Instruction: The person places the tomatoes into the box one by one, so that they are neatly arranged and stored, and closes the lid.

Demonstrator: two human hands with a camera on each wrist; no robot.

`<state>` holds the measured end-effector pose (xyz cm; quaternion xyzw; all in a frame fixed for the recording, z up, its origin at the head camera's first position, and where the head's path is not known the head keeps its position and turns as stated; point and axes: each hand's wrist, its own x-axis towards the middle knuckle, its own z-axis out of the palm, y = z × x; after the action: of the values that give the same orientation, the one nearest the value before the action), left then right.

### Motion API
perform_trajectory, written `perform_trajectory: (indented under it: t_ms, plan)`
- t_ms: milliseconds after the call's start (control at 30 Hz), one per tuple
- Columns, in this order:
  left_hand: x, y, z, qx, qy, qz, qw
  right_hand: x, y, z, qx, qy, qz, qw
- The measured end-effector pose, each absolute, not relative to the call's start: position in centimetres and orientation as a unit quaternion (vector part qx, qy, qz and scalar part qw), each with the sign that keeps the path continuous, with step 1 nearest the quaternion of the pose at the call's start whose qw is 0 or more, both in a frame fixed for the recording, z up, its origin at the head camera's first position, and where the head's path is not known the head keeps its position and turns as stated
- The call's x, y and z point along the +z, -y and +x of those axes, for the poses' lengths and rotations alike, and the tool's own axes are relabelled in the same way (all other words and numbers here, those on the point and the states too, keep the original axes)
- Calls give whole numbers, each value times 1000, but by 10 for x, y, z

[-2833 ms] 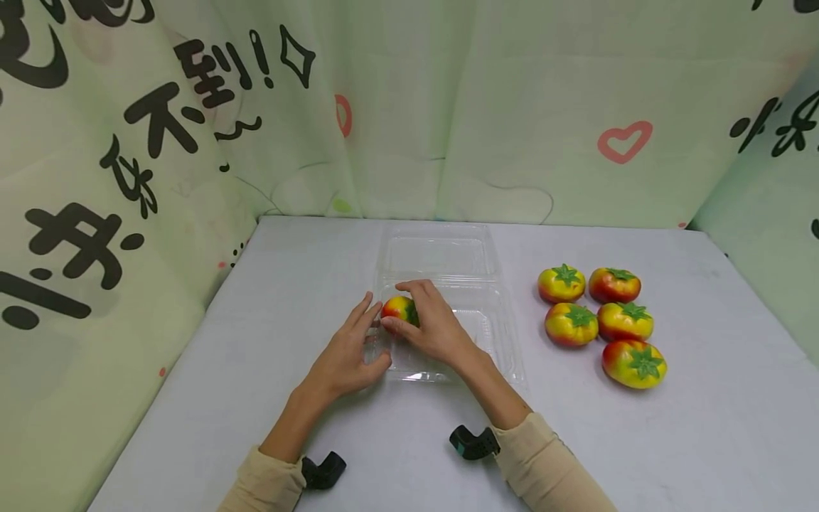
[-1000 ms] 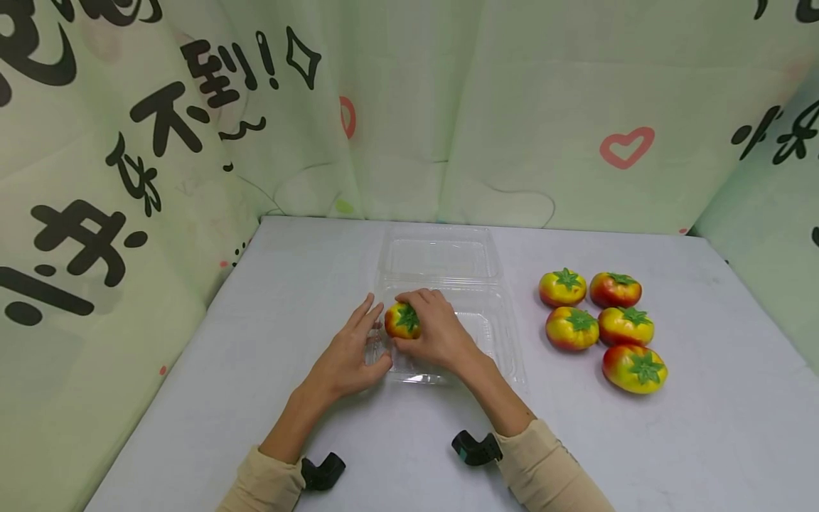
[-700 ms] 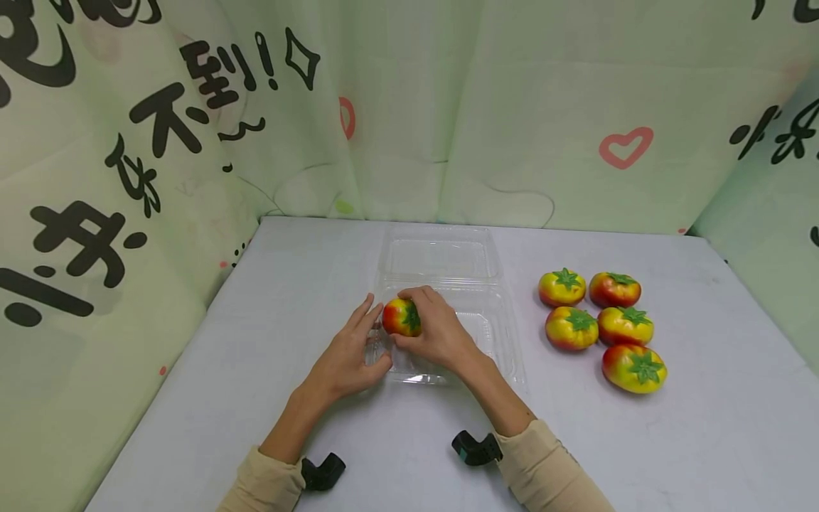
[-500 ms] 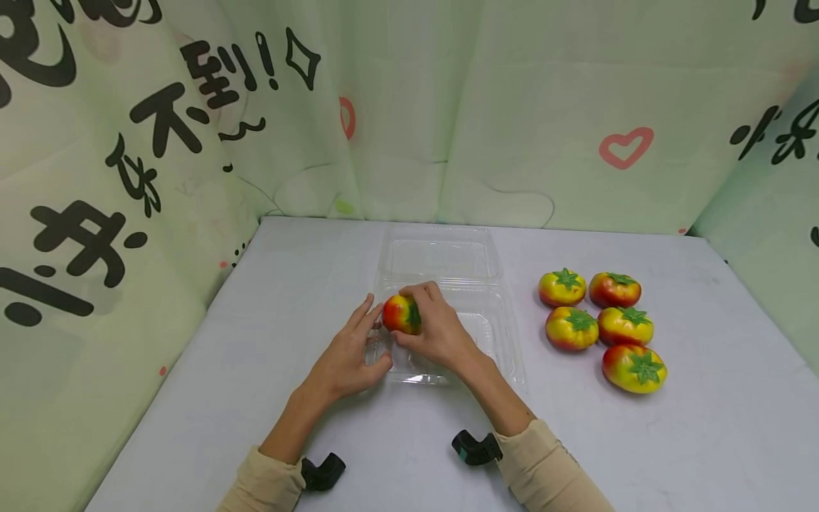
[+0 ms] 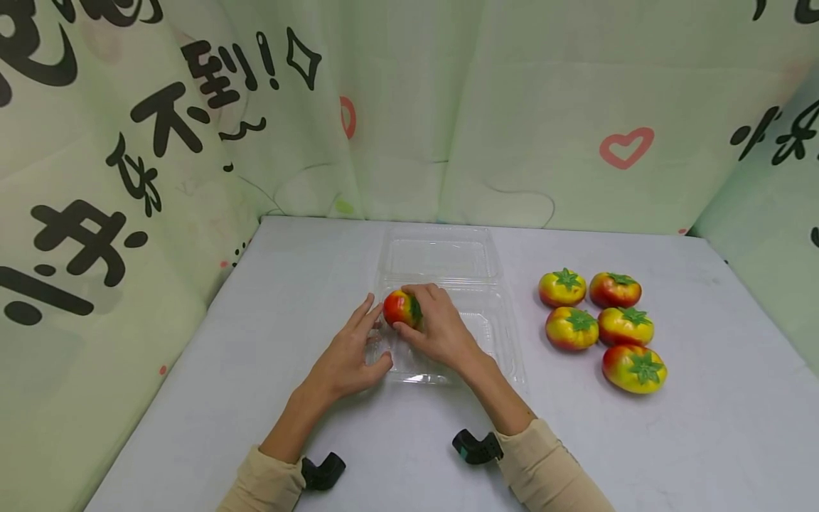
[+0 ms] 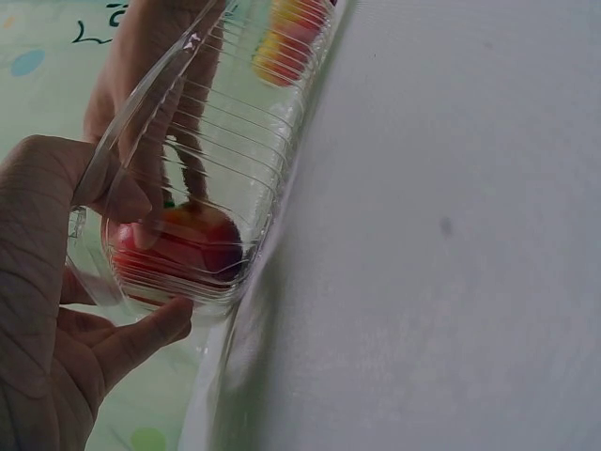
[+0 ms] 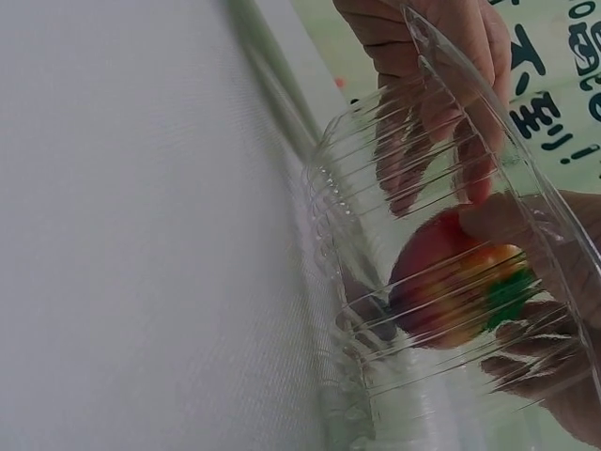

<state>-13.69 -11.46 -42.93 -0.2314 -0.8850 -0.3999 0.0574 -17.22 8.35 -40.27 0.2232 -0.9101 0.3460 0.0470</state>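
In the head view, my right hand [image 5: 441, 323] holds a red-and-yellow tomato [image 5: 399, 308] above the near half of a clear plastic clamshell box [image 5: 476, 323]. Thumb and fingers lie on opposite sides of the tomato, and its green calyx faces the palm. My left hand [image 5: 348, 355] rests at the box's left edge, fingers fairly straight and thumb spread apart. Through the clear wall, the left wrist view shows the tomato [image 6: 178, 246] low near the box's side. From the right wrist view, the tomato [image 7: 451, 282] has the right thumb pressed on it.
Several more tomatoes [image 5: 571, 328] with green calyxes stand grouped on the white table [image 5: 307, 263] to the right of the box. The box's lid [image 5: 440, 254] lies folded back toward the rear. A printed curtain [image 5: 409, 142] encloses the back and sides.
Over the last second the tomato has turned in my right hand, its calyx swinging from upward to rightward, and it has shifted slightly away from me. The left hand stays nearly still.
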Motion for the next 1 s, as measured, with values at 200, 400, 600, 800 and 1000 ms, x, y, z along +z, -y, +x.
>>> perform_trajectory:
  t_ms: [200,400,600,800,1000]
  plan:
    - [-429,114,-137,-396,886,-232,56,-403,-84,-173,339,913,218,61]
    - [-428,113,-138,-391,889,-229,57,-404,-84,-173,338,914,215,60]
    - [-427,113,-137,-389,891,-228,58,-403,-84,-172,332,916,215,62]
    - [-428,114,-137,-392,889,-229,59,-400,-89,-169,327,918,212,67]
    - [-429,114,-137,-389,890,-228,63,-400,-97,-166,326,913,226,93]
